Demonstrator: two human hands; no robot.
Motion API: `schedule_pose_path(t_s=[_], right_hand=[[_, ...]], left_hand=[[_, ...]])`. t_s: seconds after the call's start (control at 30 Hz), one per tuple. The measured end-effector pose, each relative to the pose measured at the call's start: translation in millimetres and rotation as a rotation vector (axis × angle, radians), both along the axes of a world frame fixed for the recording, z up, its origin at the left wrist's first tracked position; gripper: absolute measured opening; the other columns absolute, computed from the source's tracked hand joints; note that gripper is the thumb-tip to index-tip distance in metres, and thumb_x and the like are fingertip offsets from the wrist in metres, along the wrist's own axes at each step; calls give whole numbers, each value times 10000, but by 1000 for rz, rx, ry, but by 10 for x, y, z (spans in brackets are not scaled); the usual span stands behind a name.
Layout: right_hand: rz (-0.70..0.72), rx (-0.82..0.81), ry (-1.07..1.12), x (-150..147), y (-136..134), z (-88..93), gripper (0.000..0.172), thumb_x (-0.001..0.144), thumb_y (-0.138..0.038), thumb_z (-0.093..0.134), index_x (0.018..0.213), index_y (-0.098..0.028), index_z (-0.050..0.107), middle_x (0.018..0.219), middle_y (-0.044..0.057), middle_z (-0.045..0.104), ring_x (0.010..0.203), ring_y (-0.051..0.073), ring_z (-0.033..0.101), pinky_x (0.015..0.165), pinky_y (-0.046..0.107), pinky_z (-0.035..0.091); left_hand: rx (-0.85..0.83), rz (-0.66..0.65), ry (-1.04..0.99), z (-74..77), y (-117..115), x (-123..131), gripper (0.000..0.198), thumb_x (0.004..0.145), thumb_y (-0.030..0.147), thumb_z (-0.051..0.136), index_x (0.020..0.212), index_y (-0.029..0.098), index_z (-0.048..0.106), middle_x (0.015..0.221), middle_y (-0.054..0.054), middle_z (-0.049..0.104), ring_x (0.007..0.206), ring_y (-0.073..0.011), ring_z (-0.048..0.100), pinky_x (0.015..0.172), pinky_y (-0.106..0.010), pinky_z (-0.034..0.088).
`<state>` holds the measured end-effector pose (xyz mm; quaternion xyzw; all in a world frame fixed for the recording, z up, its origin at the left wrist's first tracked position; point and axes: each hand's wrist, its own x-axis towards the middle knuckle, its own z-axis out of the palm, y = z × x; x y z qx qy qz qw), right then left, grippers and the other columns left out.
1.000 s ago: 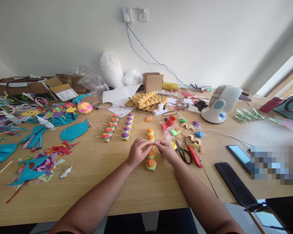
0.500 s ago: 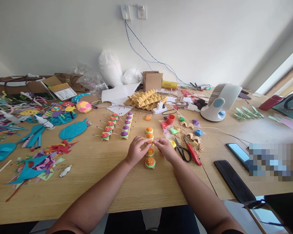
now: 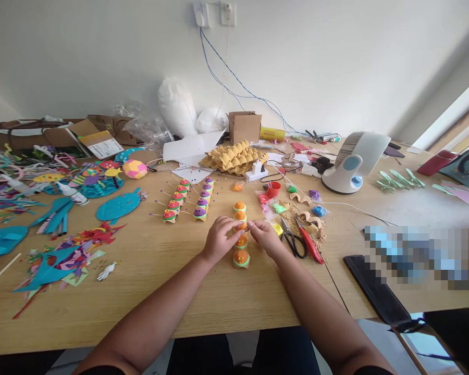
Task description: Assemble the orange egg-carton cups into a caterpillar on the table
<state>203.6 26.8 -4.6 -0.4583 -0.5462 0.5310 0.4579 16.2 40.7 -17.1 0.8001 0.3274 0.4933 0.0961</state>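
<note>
A row of egg-carton cups covered in orange and green clay (image 3: 241, 257) stands before me, small yellow bits on the nearest cups. My left hand (image 3: 223, 237) is over the left side of the row, its thumb and fingers drawn together in a pinch. From the right, my right hand (image 3: 264, 237) pinches too, fingertips close to those of the left. Whatever is between the fingers is too small to make out. The hands partly cover the middle cups. Beyond them lies a lump of orange clay (image 3: 237, 186).
Red-green (image 3: 171, 212) and purple-green egg-carton rows (image 3: 200, 211) with pins stand left. Black scissors (image 3: 295, 242), a red-handled cutter (image 3: 309, 240), clay bags and a red cup (image 3: 273, 189) lie right. Further out are a fan (image 3: 354, 164), a phone (image 3: 375, 286) and paper scraps (image 3: 58, 265).
My right fingertips have drawn slightly away from the left ones. The left hand keeps its pinch over the row. The camera view has shifted a little.
</note>
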Motion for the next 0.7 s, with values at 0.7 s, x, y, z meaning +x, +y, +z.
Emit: schedule_pose_path(t_s=[0.7], right_hand=[[26,34,-70,6,-18,27,580,836,-720,567,746,-165,710,529,-50,364,528,101,283,507,253,230]], left_hand=[[14,-9,-64,30,-9,-2,42,916,223,695,913,235,735,850,-24,731,873,-185,639,823,-363,519]])
